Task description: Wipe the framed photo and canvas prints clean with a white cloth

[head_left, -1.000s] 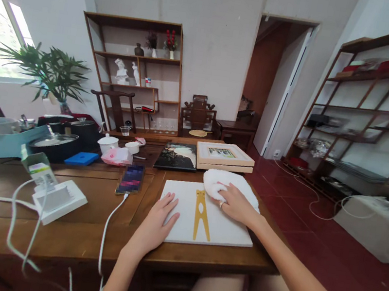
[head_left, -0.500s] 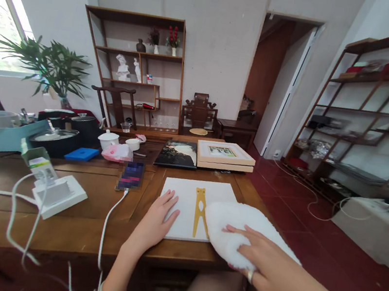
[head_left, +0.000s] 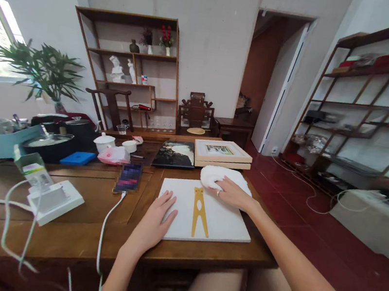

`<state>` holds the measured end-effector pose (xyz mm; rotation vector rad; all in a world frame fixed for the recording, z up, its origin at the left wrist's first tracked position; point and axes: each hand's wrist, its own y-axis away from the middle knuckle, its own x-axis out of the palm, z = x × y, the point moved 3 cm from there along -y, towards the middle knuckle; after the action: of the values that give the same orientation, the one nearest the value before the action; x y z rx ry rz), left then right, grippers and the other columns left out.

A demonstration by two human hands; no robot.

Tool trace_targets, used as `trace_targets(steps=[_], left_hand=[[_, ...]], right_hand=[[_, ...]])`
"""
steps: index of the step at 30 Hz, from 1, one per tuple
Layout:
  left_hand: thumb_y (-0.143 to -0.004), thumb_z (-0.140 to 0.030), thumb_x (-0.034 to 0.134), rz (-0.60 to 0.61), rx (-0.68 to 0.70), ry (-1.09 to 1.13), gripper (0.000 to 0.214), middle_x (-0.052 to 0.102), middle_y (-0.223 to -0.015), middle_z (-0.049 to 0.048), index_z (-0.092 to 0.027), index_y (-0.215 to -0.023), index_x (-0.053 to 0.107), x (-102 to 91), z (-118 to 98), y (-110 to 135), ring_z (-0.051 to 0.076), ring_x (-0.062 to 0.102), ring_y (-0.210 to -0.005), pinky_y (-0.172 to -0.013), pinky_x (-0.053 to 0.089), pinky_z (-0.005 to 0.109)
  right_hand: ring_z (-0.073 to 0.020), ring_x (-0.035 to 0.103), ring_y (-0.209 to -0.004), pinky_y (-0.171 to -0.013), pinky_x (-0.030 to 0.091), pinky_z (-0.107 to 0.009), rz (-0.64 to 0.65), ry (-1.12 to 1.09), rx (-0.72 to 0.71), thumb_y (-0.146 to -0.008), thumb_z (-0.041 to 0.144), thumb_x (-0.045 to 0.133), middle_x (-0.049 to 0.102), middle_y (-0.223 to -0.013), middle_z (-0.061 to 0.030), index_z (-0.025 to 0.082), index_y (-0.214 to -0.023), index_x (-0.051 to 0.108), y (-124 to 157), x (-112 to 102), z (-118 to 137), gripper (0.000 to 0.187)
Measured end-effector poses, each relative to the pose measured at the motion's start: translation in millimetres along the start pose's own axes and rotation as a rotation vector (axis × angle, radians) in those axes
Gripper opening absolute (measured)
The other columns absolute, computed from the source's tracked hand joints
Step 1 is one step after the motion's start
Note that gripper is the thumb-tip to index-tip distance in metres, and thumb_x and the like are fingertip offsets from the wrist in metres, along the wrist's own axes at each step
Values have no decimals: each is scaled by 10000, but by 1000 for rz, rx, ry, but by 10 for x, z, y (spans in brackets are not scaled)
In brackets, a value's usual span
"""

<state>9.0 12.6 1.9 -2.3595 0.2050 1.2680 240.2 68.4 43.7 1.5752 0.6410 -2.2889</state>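
Note:
A white canvas board [head_left: 220,218] with a yellow giraffe-like figure [head_left: 199,209] lies on the wooden table [head_left: 74,229] in front of me. My left hand [head_left: 157,218] rests flat on the board's left edge, fingers spread. My right hand [head_left: 233,194] presses a white fluffy cloth [head_left: 214,174] against the board's far right corner, fingers curled over it.
Behind the board lie a dark picture [head_left: 175,155] and stacked framed pictures [head_left: 221,154]. A phone [head_left: 128,178] with a white cable sits left of the board, then a white power strip [head_left: 55,199]. Pots, cups and a blue tray crowd the far left.
My right hand has carried the cloth from the board's near right edge back up to its far right corner. The left hand has stayed on the board.

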Motion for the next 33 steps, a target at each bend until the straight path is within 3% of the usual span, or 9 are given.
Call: trace_targets(steps=[3,8,11,14,18,23,28,33], left_hand=[[-873,-310,377,-6,-3,-3,473,390,-1376,179,-42,-1255,449,5,8,-1,230,295,-1313,-1090,238,407],[-877,-303,363,0,-4,-16,470,388,-1375,182,-30,-1249,453,1,-1,-9,228,291,-1314,-1093,234,402],[-875,-306,368,-4,-4,-22,466,395,-1372,180,-39,-1245,458,-1,0,-18,231,293,-1313,-1090,238,411],[-875,-305,368,-8,2,-23,464,398,-1371,176,-45,-1250,455,3,3,-17,229,295,-1312,-1087,243,411],[-874,-305,371,-7,4,-21,472,395,-1370,185,-31,-1248,455,5,3,-8,231,295,-1312,-1088,246,396],[-875,-304,369,-4,1,-22,464,394,-1373,178,-48,-1252,456,-1,4,-5,231,290,-1314,-1085,248,401],[-875,-301,370,6,-5,-19,460,386,-1379,173,-55,-1255,453,-2,-3,4,231,283,-1317,-1084,246,410],[-870,-302,384,-8,-8,-2,454,392,-1378,166,-69,-1252,459,1,0,1,229,288,-1315,-1083,250,403]], right_hand=[[-255,410,-1199,-1050,174,-459,13,30,-44,-857,226,383,539,-1251,-71,189,-1004,621,197,24,155,282],[-214,255,-1308,-1082,135,-442,123,77,-57,-729,67,402,432,-1346,-130,137,-940,618,897,-39,520,310],[-186,225,-1321,-1096,113,-410,194,43,-44,-713,50,400,386,-1386,-90,165,-869,622,1289,-109,734,295],[-192,231,-1318,-1094,126,-395,226,13,-23,-708,45,408,354,-1409,-48,186,-882,621,1452,-169,822,309],[-257,390,-1214,-1010,280,-407,213,-27,29,-849,230,386,533,-1246,-95,181,-976,611,1250,-174,665,263],[-263,517,-1006,-910,344,-382,95,30,73,-840,239,383,645,-963,-79,182,-958,622,599,-37,264,272],[-258,525,-1018,-957,273,-412,-20,51,66,-866,201,334,621,-1100,-92,172,-976,611,66,63,56,299],[-252,440,-1167,-1006,202,-458,-58,67,33,-880,206,325,553,-1223,-116,159,-1003,595,15,161,201,300]])
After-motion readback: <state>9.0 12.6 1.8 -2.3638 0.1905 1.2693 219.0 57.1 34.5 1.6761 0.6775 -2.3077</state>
